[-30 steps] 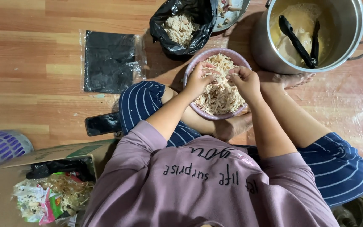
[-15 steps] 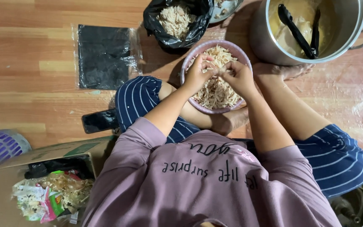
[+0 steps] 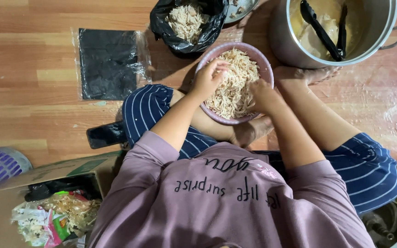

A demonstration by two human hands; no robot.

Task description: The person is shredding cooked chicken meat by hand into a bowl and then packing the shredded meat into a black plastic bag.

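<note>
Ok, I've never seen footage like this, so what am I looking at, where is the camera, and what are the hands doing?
There is no machine here: a camera worn on a person's head looks straight down at their own body and hands. The person sits on a wooden floor. Both hands are in a pink bowl of pale shredded food: the left hand pinches some shreds, the right hand rests in them. Around it lie a black bag with more shreds, a metal pot holding black tongs, a flat black packet, a dark phone and a cardboard box of wrappers.
</note>
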